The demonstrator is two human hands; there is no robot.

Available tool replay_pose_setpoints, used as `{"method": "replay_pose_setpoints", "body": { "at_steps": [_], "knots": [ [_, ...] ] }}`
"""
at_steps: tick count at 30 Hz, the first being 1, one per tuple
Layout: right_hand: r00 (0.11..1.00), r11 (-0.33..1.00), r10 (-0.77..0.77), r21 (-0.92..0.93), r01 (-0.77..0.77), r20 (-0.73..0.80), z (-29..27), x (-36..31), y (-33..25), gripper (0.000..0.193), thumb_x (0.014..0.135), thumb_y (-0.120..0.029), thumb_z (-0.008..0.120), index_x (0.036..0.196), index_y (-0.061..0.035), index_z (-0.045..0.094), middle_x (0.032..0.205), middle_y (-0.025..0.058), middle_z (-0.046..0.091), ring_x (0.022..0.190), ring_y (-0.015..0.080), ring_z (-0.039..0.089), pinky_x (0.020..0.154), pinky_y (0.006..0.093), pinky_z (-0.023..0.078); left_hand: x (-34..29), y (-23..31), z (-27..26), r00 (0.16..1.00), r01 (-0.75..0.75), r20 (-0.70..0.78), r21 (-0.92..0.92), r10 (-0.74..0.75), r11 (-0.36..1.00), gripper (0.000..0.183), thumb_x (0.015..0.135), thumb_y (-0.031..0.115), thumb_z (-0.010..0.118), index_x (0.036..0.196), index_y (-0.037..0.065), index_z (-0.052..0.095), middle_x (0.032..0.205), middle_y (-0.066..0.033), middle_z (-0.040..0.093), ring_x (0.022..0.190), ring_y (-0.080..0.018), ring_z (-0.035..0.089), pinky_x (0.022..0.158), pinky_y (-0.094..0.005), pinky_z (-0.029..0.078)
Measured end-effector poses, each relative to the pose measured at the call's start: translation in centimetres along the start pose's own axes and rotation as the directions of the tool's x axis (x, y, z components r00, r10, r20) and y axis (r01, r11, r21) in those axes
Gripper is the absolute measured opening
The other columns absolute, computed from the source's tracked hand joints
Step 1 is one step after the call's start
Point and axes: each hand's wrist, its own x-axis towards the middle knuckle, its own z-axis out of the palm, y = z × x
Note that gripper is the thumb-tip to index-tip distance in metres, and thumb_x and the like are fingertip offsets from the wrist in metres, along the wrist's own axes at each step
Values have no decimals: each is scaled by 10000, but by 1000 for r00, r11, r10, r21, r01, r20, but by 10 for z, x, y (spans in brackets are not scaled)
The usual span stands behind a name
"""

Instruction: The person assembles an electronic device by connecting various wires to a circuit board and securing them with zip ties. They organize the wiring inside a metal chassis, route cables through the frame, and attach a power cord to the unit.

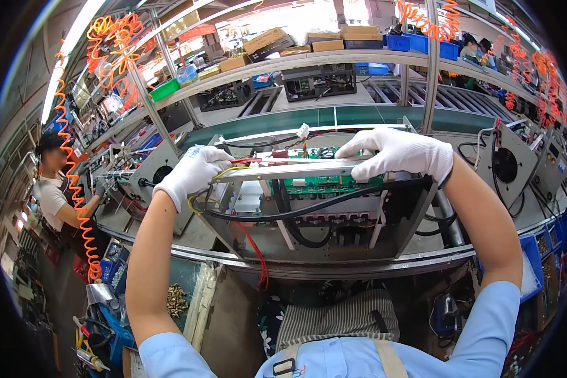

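Note:
An open metal machine chassis (334, 249) stands on the bench in front of me, with a green circuit board (315, 188) inside it. Along its top runs a grey metal bar (283, 171). My left hand (198, 170), in a white glove, is closed at the bar's left end, around thin red and yellow wires. My right hand (403, 154), also gloved, bends over the bar's right part, thumb in front and fingers behind. A pale thin wire (309, 161) stretches along the bar between both hands. A thick black cable (296, 216) loops across the front, and red wires (258, 252) hang below.
Similar chassis with black fans stand at left and right, one fan (504, 165) facing me. A conveyor (277, 123) runs behind, under a shelf with cardboard boxes (268, 41). Orange coiled hoses (69, 157) hang at left. A co-worker (60, 189) works there. Blue parts bins (532, 271) sit right.

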Motion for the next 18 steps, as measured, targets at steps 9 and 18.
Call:
{"method": "replay_pose_setpoints", "body": {
  "at_steps": [9,18],
  "knots": [
    [991,990,126,62,-128,35,11,3,-3,324,881,-208,657,1095,34,633,862,58,662,788,135,601,748,292,495,4,0,-26,956,158,241,56,-167,986,268,926,201,606,1072,-1,703,943,-25,708,865,-103,606,819,-266,491],
    [957,951,287,111,-290,47,10,-4,-11,204,934,-162,610,1059,0,618,784,8,653,615,57,547,541,227,443,-21,99,35,690,-633,-116,383,715,673,309,822,156,692,1093,10,666,1067,-160,677,1017,-338,640,906,-409,494]
  ]
}}
